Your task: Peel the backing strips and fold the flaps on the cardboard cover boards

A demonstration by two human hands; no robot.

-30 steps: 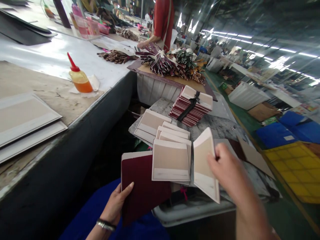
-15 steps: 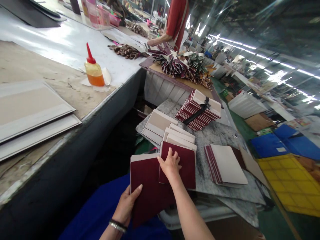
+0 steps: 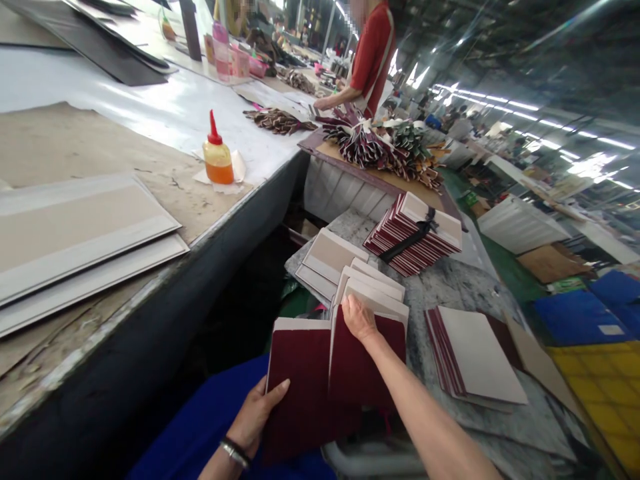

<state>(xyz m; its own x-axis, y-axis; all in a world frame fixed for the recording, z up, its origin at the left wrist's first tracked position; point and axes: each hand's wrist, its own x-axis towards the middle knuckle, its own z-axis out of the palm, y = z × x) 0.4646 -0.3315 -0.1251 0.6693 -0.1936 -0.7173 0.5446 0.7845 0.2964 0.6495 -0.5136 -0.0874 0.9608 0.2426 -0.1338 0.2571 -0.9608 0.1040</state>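
My left hand (image 3: 256,412) grips the left edge of a maroon panel (image 3: 305,373) with a pale strip along its top, the thumb lying on its face. My right hand (image 3: 359,319) has its fingers curled over the upper edge of a second maroon panel (image 3: 367,373), which overlaps the first one's right side; the fingertips are partly hidden. Behind that panel, several cream panels (image 3: 380,292) lie fanned out on a grey, smudged board (image 3: 425,283). A bracelet circles my left wrist.
A strapped stack of maroon and cream panels (image 3: 415,233) stands at the back of the board, and a loose stack (image 3: 483,353) lies right. On the left table are large cream sheets (image 3: 85,227) and a red-tipped bottle (image 3: 219,160). A person in red (image 3: 374,57) stands beyond.
My right hand was spread flat on the second maroon panel; now its fingers are curled at the upper edge, and that panel sits lower against the cream ones. The view has shifted left.
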